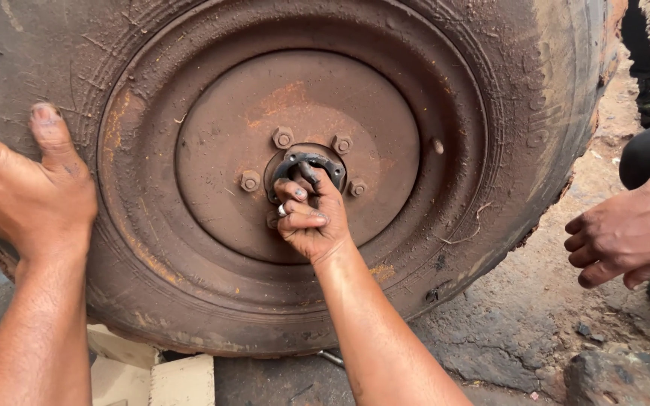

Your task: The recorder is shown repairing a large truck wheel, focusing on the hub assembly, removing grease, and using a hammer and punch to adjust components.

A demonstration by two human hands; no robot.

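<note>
Working at the hub: right hand (pixel 310 214) is curled shut round the dark flange plate (pixel 304 162) at the wheel's (pixel 295 150) centre; left hand (pixel 28 192) is laid flat, open, on the muddy tyre (pixel 31 60); rusty bolts (pixel 283 137) all seated, nothing removed yet.

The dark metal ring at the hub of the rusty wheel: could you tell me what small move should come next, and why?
Probably ease the dark metal ring straight outward: the right hand's fingers hook it at the hub, while the left hand braces the muddy tyre.
</note>
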